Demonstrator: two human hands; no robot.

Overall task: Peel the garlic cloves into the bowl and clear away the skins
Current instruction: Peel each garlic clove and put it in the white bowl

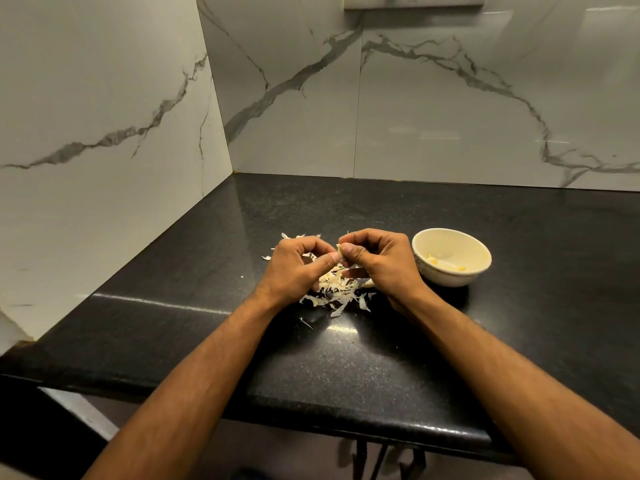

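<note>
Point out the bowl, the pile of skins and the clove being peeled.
bowl (483, 249): head view, right rim.
pile of skins (337, 289): head view, middle of heap.
clove (340, 250): head view, tip between fingers.

I can read no text, label, brand or number anywhere; the fixture (414, 1) at twelve o'clock above my hands may carry markings, but it's too blurred.

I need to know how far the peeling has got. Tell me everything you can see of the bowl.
The bowl is small, round and cream-coloured, seemingly glazed ceramic, with a faint pattern on its outer wall. It stands upright on the black counter, just right of the right hand, apparently not touching it. Inside lie a few pale yellow peeled cloves; most of it is bare.
</note>
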